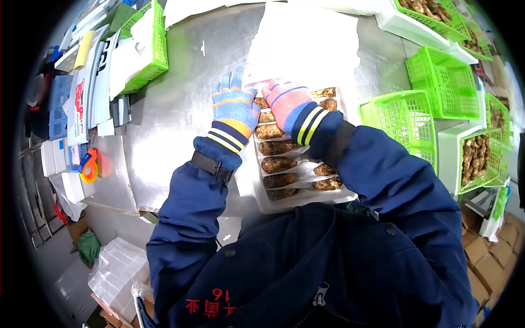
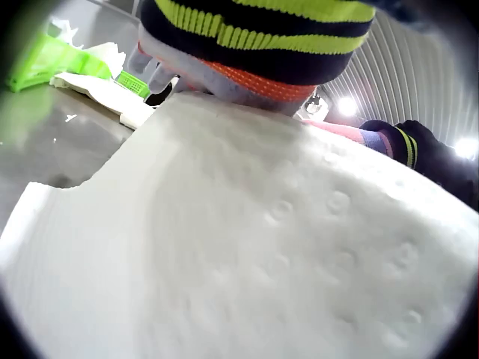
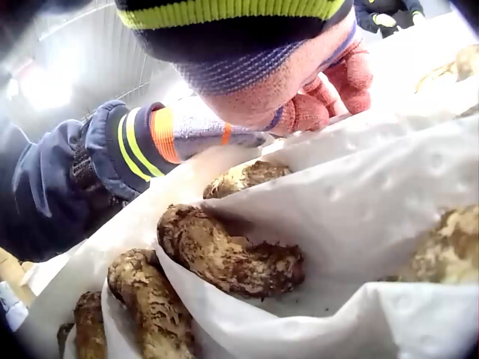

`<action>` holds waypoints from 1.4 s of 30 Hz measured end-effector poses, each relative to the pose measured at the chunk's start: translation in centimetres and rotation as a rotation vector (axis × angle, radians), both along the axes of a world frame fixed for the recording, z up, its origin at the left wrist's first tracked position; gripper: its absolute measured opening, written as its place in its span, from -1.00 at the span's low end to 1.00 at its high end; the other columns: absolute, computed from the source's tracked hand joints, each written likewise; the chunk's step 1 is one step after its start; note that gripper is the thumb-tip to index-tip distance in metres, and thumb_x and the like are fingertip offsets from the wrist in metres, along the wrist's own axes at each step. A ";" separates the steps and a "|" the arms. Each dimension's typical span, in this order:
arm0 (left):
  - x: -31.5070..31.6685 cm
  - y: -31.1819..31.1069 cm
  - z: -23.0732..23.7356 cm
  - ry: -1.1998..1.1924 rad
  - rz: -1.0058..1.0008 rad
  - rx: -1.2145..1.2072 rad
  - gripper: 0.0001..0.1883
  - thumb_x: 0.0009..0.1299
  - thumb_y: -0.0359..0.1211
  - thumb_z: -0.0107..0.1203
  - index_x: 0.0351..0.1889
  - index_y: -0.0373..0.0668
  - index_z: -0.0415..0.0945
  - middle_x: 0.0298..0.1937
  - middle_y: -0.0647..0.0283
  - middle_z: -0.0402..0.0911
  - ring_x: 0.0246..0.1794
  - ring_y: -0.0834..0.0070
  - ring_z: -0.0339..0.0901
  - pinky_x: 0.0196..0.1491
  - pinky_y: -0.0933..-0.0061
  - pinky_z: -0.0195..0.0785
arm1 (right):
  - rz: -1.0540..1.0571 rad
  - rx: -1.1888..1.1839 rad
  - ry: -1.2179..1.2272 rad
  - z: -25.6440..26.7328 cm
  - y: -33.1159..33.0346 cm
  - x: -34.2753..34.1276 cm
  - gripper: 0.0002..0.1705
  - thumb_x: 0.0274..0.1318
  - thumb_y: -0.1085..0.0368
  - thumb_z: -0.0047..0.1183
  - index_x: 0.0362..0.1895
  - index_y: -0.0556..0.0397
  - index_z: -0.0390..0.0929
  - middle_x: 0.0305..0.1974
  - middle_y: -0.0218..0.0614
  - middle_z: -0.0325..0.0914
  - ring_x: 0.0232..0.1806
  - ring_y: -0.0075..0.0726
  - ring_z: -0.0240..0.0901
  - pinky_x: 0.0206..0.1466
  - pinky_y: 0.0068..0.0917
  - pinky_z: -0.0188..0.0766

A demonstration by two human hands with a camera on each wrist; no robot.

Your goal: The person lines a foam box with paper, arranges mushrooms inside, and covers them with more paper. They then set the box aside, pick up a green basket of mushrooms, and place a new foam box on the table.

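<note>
A white tray (image 1: 264, 205) stands before me, holding rows of stubby, brown, scaly mushrooms (image 1: 278, 164) that look like matsutake. White paper (image 3: 352, 187) folds up between the mushrooms in the right wrist view. My gloved left hand (image 1: 234, 106) lies along the tray's far left edge, its fingers straight; the left wrist view shows it over the tray's white side wall (image 2: 247, 224). My right hand (image 1: 289, 104), in a pink and blue glove, is over the far end of the tray. Its fingers curl and pinch the paper there, and the hand hides some mushrooms.
White sheets (image 1: 306, 38) lie beyond the tray on the metal table (image 1: 175, 109). Green baskets (image 1: 402, 120) stand at the right, some holding more mushrooms (image 1: 474, 158). On the left are another green basket (image 1: 158, 52), flattened cardboard (image 1: 98, 82) and an orange tape dispenser (image 1: 89, 167).
</note>
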State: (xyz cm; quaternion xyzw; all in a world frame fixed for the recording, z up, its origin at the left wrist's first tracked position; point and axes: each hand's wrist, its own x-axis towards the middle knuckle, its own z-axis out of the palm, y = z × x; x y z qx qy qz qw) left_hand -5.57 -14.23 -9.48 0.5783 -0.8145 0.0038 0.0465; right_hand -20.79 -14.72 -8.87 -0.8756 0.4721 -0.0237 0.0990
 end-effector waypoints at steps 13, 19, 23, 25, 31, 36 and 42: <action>-2.6 5.8 2.1 0.086 -0.285 0.077 -0.40 0.16 -0.23 0.07 0.19 -0.20 0.27 0.29 -0.01 0.21 0.26 0.08 0.19 0.29 -0.02 -0.10 | 0.047 0.093 0.053 3.8 3.0 -9.8 -0.42 -0.18 0.39 -0.07 0.09 0.12 0.34 0.09 -0.11 0.37 0.12 -0.06 0.30 0.21 -0.25 0.19; -2.8 5.9 0.9 -0.144 -0.299 0.132 -0.41 0.26 -0.17 0.01 0.23 -0.19 0.23 0.35 0.06 0.15 0.34 0.14 0.10 0.32 -0.09 -0.18 | 0.055 -0.222 0.158 -0.4 3.6 -10.4 -0.50 -0.06 0.29 -0.13 0.03 0.25 0.39 0.16 -0.04 0.30 0.21 -0.10 0.22 0.33 -0.22 0.01; -2.9 7.2 1.5 -0.043 -0.260 0.034 -0.39 0.26 -0.17 0.01 0.26 -0.16 0.20 0.35 0.08 0.14 0.34 0.14 0.11 0.31 -0.11 -0.20 | 0.045 -0.226 0.105 1.6 4.8 -10.6 -0.48 -0.10 0.28 -0.08 0.06 0.10 0.39 0.18 -0.09 0.27 0.20 -0.09 0.22 0.34 -0.20 -0.02; -2.8 8.5 1.3 -0.074 -0.254 0.083 -0.38 0.27 -0.16 0.01 0.27 -0.15 0.19 0.36 0.09 0.14 0.34 0.14 0.10 0.31 -0.13 -0.21 | 0.064 -0.208 0.088 1.2 5.9 -10.9 -0.46 -0.10 0.26 -0.06 0.08 0.08 0.37 0.21 -0.08 0.25 0.22 -0.08 0.19 0.34 -0.20 -0.04; -2.8 9.1 1.1 -0.067 -0.228 0.060 -0.39 0.26 -0.17 0.03 0.26 -0.14 0.20 0.34 0.09 0.17 0.33 0.12 0.12 0.30 -0.13 -0.20 | 0.067 -0.188 0.035 1.7 6.1 -11.8 -0.45 -0.14 0.26 -0.01 0.06 0.05 0.39 0.22 -0.11 0.25 0.26 -0.03 0.14 0.32 -0.15 0.00; 3.1 15.2 -0.9 0.750 0.230 -0.143 -0.55 0.32 -0.38 -0.07 0.19 -0.26 0.26 0.24 -0.09 0.27 0.20 0.08 0.26 0.22 0.21 0.12 | -0.311 -0.065 -0.525 4.8 15.3 -17.1 -0.44 -0.10 0.42 -0.06 0.12 0.11 0.34 0.03 0.08 0.40 0.01 0.13 0.36 0.11 -0.15 0.29; 5.6 25.5 -11.2 1.540 1.020 1.320 -0.27 0.28 0.34 -0.31 -0.11 -0.16 0.40 -0.53 0.16 0.48 -0.66 0.30 0.41 -0.55 0.25 0.32 | -0.420 0.530 -0.534 -9.8 26.0 -20.6 -0.72 0.17 0.17 -0.19 -0.25 0.02 0.53 -0.38 -0.15 0.55 -0.33 -0.09 0.50 -0.22 -0.29 0.41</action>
